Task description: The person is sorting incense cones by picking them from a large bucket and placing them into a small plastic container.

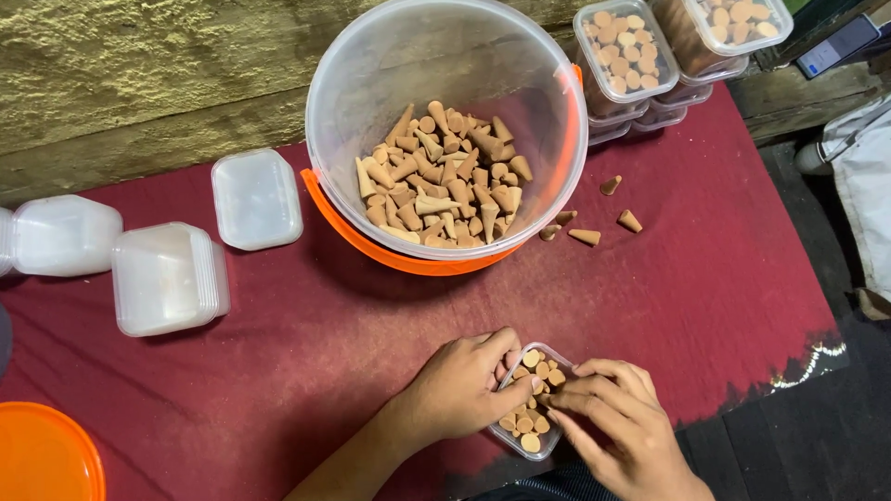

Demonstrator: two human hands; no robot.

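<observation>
Two hands are working over one small clear box (531,401) at the near edge of the worktop (705,278), which is covered in a dark red cloth. In the head view, the left hand (464,385) is cupping the box's left side, its grip wrapped around the wall, while the right hand (608,422) is pressing its fingertips (557,401) together on the cones (534,422) inside, seemingly pinching or nudging one into place. The step in hand looks like arranging cones upright in the box, which is appearing nearly full; a next move would call for steady holding and a fine pinch to seat another cone without tipping its neighbours. The box's long axis is running diagonally, from near left to far right, and the cones in it are standing with round bases facing up. Beyond it, a large clear bucket (445,130) with an orange handle is holding a loose heap of cones, a few loose cones (585,237) are lying just right of it, filled boxes (626,56) are stacked at far right, and empty lidded boxes (167,276) are sitting at left.
</observation>
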